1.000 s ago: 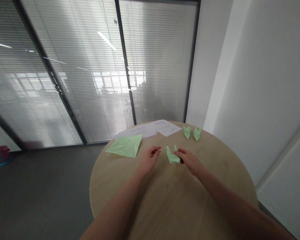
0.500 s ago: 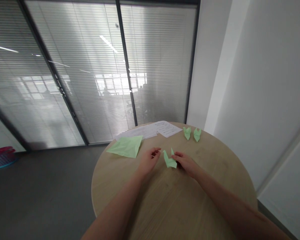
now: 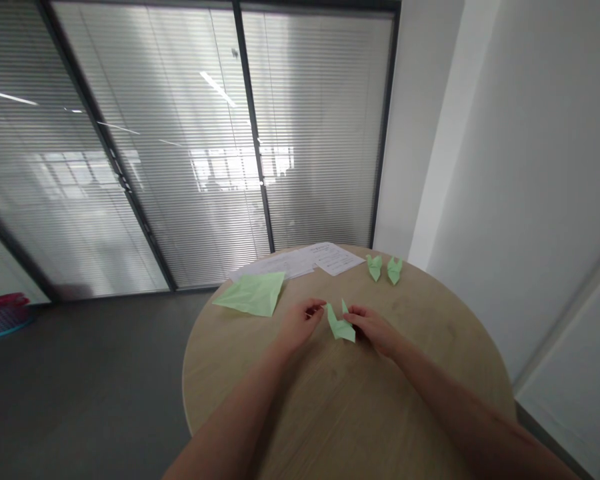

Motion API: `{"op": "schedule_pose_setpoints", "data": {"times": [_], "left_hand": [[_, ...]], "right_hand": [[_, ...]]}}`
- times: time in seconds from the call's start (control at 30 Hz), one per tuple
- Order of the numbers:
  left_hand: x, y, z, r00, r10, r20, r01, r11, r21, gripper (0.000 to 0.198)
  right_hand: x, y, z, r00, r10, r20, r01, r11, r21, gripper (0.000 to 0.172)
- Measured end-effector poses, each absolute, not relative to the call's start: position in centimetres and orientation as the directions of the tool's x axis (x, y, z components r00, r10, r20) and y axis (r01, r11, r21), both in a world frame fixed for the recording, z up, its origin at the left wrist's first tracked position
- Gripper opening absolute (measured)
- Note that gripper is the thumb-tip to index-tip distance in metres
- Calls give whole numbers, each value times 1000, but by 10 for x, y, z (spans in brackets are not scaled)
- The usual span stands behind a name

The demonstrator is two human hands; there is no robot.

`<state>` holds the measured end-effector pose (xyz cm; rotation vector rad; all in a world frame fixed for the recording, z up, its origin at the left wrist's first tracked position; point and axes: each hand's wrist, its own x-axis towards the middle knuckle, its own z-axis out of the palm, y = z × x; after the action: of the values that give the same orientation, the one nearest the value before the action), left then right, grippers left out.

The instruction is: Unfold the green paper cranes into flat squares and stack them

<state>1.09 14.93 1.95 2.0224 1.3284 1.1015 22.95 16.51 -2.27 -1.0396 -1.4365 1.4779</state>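
A light green origami crane (image 3: 339,328) is held up over the table between my hands, its two pointed ends upward. My right hand (image 3: 370,325) is closed on its right side, thumb and fingers pinching the paper. At the tip of the crane's left point, my left hand (image 3: 304,320) has its thumb and index finger together on the small folded end. Part of the crane is hidden behind the right fingers. Two similar folded green paper cranes, one (image 3: 375,267) and another (image 3: 394,270), stand side by side toward the back right.
A creased green paper sheet (image 3: 253,293) lies on the round wooden table (image 3: 350,413), left of my hands. Behind it are white printed papers (image 3: 336,258) near the far edge. A red and blue basket (image 3: 5,315) stands on the floor at far left.
My left hand has moved slightly right and now meets the crane's left tip, where a gap was before. The crane has lowered and tilted a little in my right hand.
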Motion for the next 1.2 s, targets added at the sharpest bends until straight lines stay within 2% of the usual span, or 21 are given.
{"op": "schedule_pose_setpoints", "data": {"times": [0.3,0.57,0.83,1.0,1.2], "left_hand": [[13,151,18,230,914,334,513,-405,757,30],[12,150,22,241,900,363,541,-435,720,20],[11,150,21,241,900,363,536,-435,723,30],[10,150,19,283,887,365,546,-462,699,25],[11,147,23,250,890,381,570,-454,685,22]], "right_hand": [[230,160,-14,-360,932,-37,-24,-49,-999,41],[231,156,-10,-420,907,-41,-23,-55,-998,41],[232,159,-15,-421,907,-32,-21,-45,-999,41],[232,159,-16,-415,909,-34,-32,-52,-998,41],[232,160,-16,-415,909,-36,-21,-49,-999,41]]}}
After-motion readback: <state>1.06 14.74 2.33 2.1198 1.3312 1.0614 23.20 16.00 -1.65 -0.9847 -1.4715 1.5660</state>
